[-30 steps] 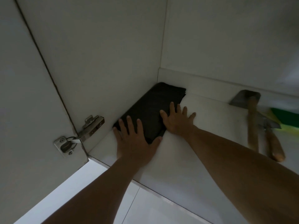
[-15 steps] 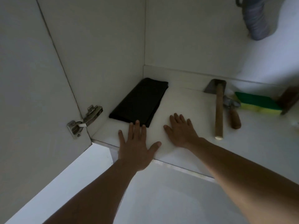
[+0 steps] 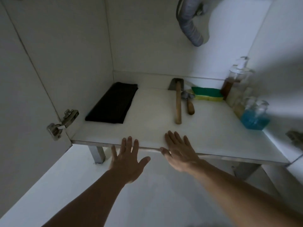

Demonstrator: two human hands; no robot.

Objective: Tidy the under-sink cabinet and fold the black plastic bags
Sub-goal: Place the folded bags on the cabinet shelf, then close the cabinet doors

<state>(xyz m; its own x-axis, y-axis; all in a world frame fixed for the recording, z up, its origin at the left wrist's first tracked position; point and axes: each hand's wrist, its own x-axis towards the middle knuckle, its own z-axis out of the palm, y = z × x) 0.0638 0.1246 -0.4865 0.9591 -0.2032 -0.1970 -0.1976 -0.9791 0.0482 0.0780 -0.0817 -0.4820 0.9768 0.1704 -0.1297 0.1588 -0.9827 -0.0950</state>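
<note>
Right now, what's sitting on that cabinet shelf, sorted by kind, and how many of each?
Folded black plastic bags, one stack: 1
Wooden-handled tools: 2, a long one and a short one
Sponge, green and yellow: 1
Clear bottles: at least 2, one with brown liquid, one with blue liquid; blur hides any others
Total: at least 6

Bare cabinet floor (image 3: pixel 152 115) lies open between folded black bags (image 3: pixel 113 104) and hammer (image 3: pixel 178 102).
</note>
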